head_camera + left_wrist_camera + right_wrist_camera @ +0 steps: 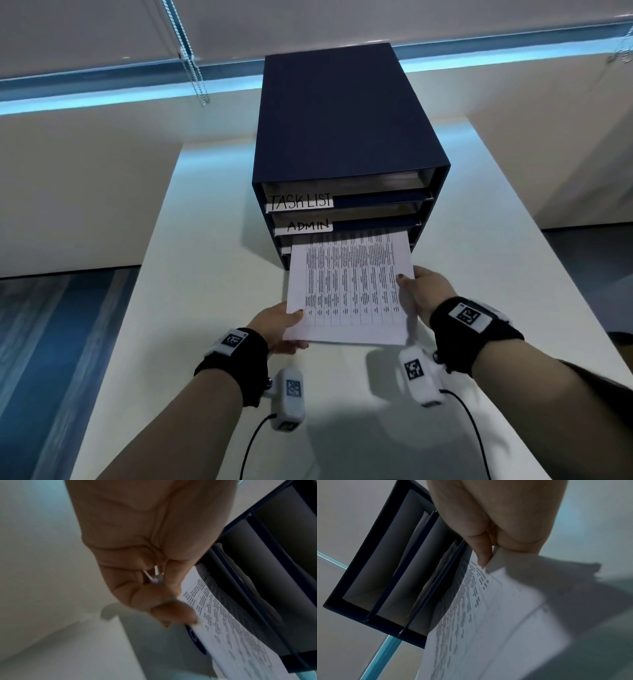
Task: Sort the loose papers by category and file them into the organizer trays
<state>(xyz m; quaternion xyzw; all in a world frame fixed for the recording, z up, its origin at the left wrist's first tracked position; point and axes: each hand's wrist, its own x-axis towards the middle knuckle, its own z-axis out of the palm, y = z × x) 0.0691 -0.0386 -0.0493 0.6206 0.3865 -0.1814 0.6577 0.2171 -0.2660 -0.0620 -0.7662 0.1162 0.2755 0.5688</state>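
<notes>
Head view: my left hand (278,320) and right hand (428,291) pinch the paper (349,287) by its side edges, thumbs on top, far end inside the organizer (342,137).

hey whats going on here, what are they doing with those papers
A person is filing printed sheets into a dark blue organizer on a white table. The left hand pinches the near left corner, and the right hand has its grip on the right edge. The far end of the sheets is at the slot just below the tray labelled ADMIN; the tray above reads TASK LIST. Most of the paper is outside the organizer.
</notes>
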